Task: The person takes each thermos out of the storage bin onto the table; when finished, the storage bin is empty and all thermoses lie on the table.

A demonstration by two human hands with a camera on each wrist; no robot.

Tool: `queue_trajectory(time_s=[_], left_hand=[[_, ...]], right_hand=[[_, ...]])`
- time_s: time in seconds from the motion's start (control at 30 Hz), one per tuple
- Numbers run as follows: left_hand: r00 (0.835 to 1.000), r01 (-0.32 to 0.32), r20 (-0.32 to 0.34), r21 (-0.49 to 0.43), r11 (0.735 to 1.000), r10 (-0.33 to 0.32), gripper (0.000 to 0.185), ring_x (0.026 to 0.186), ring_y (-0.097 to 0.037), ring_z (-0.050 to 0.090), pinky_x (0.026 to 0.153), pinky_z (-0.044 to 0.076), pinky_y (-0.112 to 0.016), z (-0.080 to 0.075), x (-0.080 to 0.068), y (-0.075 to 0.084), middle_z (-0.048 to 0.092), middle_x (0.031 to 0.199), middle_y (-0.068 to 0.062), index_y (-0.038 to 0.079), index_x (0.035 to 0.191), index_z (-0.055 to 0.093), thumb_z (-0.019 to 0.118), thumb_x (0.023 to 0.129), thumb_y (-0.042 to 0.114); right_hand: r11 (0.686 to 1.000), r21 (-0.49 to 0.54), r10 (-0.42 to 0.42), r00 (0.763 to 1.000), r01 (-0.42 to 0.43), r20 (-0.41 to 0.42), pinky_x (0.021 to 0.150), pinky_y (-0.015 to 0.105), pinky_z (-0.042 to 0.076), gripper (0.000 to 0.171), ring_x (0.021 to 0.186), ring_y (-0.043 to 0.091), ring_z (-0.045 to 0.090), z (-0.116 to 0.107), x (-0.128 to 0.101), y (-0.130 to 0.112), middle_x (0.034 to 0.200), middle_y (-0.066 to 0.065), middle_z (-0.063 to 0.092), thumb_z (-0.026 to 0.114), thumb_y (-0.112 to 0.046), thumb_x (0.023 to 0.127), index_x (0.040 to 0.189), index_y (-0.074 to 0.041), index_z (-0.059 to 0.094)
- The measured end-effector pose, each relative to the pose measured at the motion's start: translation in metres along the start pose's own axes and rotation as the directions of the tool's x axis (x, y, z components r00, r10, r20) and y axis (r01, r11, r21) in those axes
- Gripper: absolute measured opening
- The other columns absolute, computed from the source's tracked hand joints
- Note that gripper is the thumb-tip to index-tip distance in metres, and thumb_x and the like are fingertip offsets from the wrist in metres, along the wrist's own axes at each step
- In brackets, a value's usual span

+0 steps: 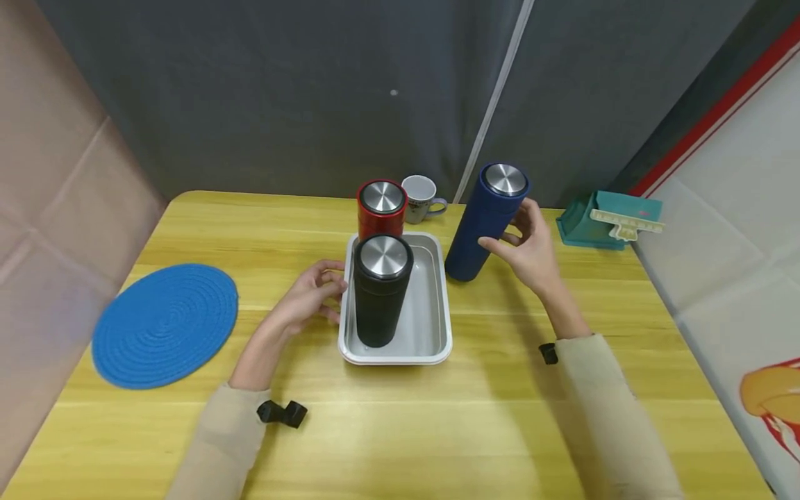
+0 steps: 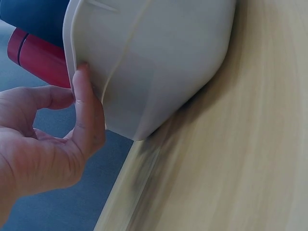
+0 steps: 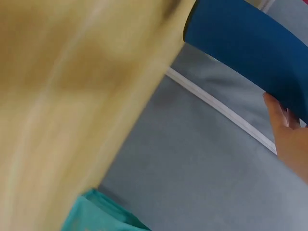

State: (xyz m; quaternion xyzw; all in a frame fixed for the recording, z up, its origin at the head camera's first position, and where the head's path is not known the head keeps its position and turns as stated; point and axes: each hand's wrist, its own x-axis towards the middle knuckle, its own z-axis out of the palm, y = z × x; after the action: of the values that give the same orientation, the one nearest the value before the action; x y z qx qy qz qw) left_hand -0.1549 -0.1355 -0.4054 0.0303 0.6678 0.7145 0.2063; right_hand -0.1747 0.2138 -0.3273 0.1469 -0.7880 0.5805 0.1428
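A white rectangular tray (image 1: 431, 298) sits on the table with a black thermos (image 1: 380, 305) standing in its left side. My left hand (image 1: 312, 292) pinches the tray's left rim; in the left wrist view its fingertips lie under the lip, against the outer wall. Behind the black thermos stands a red thermos (image 1: 380, 222), its lower part hidden. My right hand (image 1: 528, 246) grips a blue thermos (image 1: 478, 226) from the right, just beside the tray. The blue thermos leans, its steel lid tipped right, and in the right wrist view its base (image 3: 192, 24) shows close to the tabletop.
Behind the tray stands a patterned mug (image 1: 420, 198). A round blue woven placemat (image 1: 169, 326) lies on the left. At the back right is a teal box-shaped object (image 1: 594, 222) with a cream clip (image 1: 625, 226). A grey curtain (image 1: 281, 97) hangs behind the wooden table (image 1: 400, 430).
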Motion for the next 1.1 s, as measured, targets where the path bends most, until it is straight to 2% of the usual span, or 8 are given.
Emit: queue_trajectory(time_s=[0.23, 0.7, 0.93, 1.1], left_hand=[[1.0, 0.013, 0.001, -0.007, 1.0, -0.013, 0.046, 0.077, -0.021, 0.057, 0.05, 0.056, -0.029, 0.002, -0.002, -0.001, 0.052, 0.101, -0.013, -0.004, 0.137, 0.031, 0.048, 0.094, 0.0], [1.0, -0.007, 0.0, 0.001, 1.0, 0.007, 0.045, 0.078, -0.021, 0.057, 0.05, 0.055, -0.028, 0.001, 0.002, -0.002, 0.052, 0.104, -0.014, -0.003, 0.137, 0.03, 0.047, 0.095, 0.001], [1.0, -0.01, 0.008, -0.015, 1.0, 0.01, 0.046, 0.077, -0.022, 0.056, 0.049, 0.054, -0.027, 0.0, 0.001, -0.003, 0.053, 0.101, -0.013, -0.004, 0.137, 0.029, 0.047, 0.095, 0.0], [1.0, -0.006, 0.007, -0.014, 1.0, 0.006, 0.046, 0.078, -0.023, 0.056, 0.048, 0.054, -0.027, 0.001, 0.001, -0.002, 0.053, 0.101, -0.013, -0.003, 0.137, 0.03, 0.047, 0.095, 0.0]], right_hand=[[0.995, 0.08, 0.059, 0.998, -0.059, -0.006, 0.088, 0.026, 0.054, 0.067, 0.107, 0.017, 0.055, 0.01, -0.005, 0.014, 0.121, 0.007, 0.055, 0.073, 0.012, 0.076, 0.135, 0.004, 0.043], [0.994, 0.089, 0.067, 0.998, -0.067, -0.002, 0.088, 0.028, 0.054, 0.068, 0.107, 0.017, 0.054, 0.014, -0.001, 0.018, 0.122, 0.008, 0.055, 0.073, 0.013, 0.075, 0.135, 0.004, 0.042], [0.996, 0.061, 0.066, 0.998, -0.067, 0.018, 0.093, 0.036, 0.052, 0.068, 0.108, 0.017, 0.053, 0.012, -0.001, 0.018, 0.126, 0.012, 0.053, 0.073, 0.011, 0.077, 0.137, 0.003, 0.041], [0.996, 0.055, 0.073, 0.997, -0.074, 0.029, 0.094, 0.037, 0.052, 0.068, 0.11, 0.017, 0.052, 0.011, -0.002, 0.018, 0.127, 0.012, 0.052, 0.072, 0.01, 0.078, 0.138, 0.002, 0.04]])
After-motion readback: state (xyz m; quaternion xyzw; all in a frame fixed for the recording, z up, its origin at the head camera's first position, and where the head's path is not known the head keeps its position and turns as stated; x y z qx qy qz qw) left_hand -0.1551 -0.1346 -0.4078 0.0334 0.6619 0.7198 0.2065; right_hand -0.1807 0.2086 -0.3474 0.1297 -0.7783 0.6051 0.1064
